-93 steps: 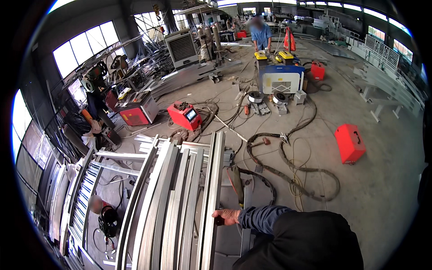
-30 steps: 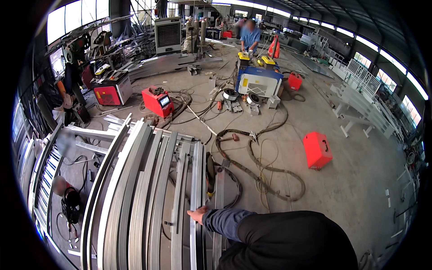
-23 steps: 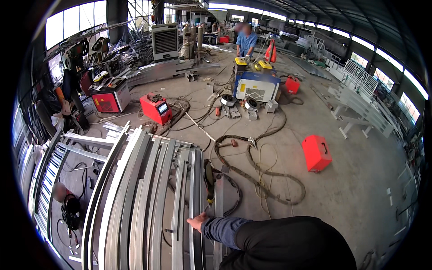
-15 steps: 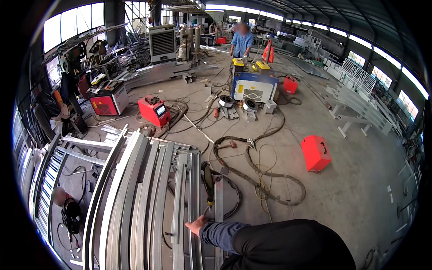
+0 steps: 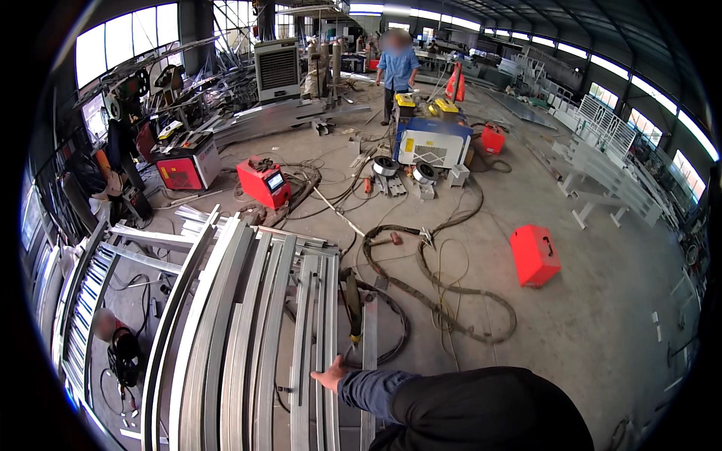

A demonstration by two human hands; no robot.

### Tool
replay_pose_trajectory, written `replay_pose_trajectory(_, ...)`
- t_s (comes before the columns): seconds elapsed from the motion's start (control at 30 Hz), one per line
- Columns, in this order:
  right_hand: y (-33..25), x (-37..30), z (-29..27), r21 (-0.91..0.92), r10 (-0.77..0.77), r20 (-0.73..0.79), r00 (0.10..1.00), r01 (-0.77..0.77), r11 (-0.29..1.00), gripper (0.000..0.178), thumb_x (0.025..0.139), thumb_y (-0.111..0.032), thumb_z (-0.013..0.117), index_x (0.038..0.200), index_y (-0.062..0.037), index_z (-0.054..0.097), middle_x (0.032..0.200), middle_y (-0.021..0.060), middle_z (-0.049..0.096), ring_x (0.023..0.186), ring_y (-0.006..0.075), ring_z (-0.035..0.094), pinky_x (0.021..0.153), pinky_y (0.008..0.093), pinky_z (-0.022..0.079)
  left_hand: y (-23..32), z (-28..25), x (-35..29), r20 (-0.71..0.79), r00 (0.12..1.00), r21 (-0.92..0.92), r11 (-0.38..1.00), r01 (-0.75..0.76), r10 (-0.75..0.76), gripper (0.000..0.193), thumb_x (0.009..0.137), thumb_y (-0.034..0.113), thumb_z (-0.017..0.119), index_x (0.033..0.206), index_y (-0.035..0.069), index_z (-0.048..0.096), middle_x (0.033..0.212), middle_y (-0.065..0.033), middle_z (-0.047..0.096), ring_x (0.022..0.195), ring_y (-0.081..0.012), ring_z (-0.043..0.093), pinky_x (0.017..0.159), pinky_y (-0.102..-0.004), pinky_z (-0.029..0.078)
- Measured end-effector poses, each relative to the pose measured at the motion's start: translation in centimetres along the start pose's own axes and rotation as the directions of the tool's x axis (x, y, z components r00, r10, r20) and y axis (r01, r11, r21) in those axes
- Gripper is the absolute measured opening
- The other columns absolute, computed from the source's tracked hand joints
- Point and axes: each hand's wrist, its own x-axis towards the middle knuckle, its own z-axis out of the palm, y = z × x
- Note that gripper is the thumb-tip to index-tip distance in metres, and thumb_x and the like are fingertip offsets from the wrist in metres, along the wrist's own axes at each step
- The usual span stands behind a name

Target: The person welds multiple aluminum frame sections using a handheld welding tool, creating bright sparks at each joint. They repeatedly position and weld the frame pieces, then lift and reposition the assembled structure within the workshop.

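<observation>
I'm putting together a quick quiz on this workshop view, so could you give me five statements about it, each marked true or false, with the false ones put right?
1. The right hand is at the long metal bars. True.
2. The left hand can be seen beside it. False: only the right hand is in view.
3. A red case with a dark handle stands on the floor at the right. True.
4. Nobody else is standing in the workshop. False: a person in a blue shirt stands further back.
5. Two wire spools are in front of the blue and white machine. True.
</observation>
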Motion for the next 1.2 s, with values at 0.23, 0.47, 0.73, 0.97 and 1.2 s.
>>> replay_pose_trajectory(0.23,3.1,2.5,-2.1,0.060,-0.094,0.064,0.993,0.090,0.994,0.144,0.088,-0.066,0.083,0.174,-0.0006,-0.013,0.175,0.0397,0.022,0.160,0.0510,0.036,0.131,0.0507,0.033,-2.7,1.9,-1.9,0.040,0.994,-0.107,0.989,0.106,-0.102,0.065,0.107,0.050,0.053,0.143,-0.002,0.061,0.086,-0.0199,0.076,0.071,-0.0356,0.070,0.067,-0.0493,0.054)
replay_pose_trajectory(0.47,6.9,3.8,-11.8,0.041,-0.383,0.241,0.892,0.385,0.922,0.103,0.093,-0.036,0.074,0.174,0.0048,0.024,0.141,0.0313,0.070,0.125,0.0421,0.071,0.105,0.0455,0.055,4.7,1.8,-5.6,-0.273,0.962,0.033,0.999,-0.019,0.027,0.064,0.109,0.057,0.055,0.140,0.003,0.071,0.113,-0.0227,0.079,0.103,-0.0438,0.074,0.092,-0.0567,0.055)
replay_pose_trajectory(0.73,2.6,13.7,-20.3,-0.491,-0.691,0.628,0.358,0.871,0.005,0.033,0.086,-0.022,0.070,0.114,-0.0053,0.075,0.126,0.0160,0.067,0.123,0.0385,0.062,0.108,0.0494,0.051,17.7,2.2,-3.5,-0.311,0.944,0.129,0.979,0.155,-0.108,0.101,0.092,0.049,0.080,0.174,0.012,0.033,0.159,-0.0281,0.052,0.147,-0.0479,0.048,0.124,-0.0599,0.038)
replay_pose_trajectory(0.97,-6.6,23.0,-16.6,-0.249,-0.057,0.964,0.259,0.809,-0.532,0.026,0.088,-0.021,0.073,0.106,-0.0089,0.087,0.109,0.0135,0.084,0.103,0.0334,0.079,0.092,0.0490,0.061,26.5,5.7,2.5,-0.518,0.851,0.108,0.981,0.164,-0.085,0.106,0.070,0.024,0.090,0.165,0.005,0.046,0.164,-0.0230,0.048,0.152,-0.0446,0.044,0.127,-0.0548,0.037)
replay_pose_trajectory(1.2,-10.7,27.2,-15.1,-0.273,0.052,0.936,0.349,0.808,-0.523,0.025,0.089,-0.019,0.072,0.107,-0.0076,0.086,0.112,0.0149,0.083,0.103,0.0344,0.080,0.088,0.0498,0.062,36.4,4.2,3.8,-0.503,0.846,-0.014,0.981,0.196,-0.176,0.093,0.079,0.021,0.085,0.162,0.002,0.048,0.163,-0.0269,0.048,0.150,-0.0483,0.045,0.125,-0.0571,0.037)
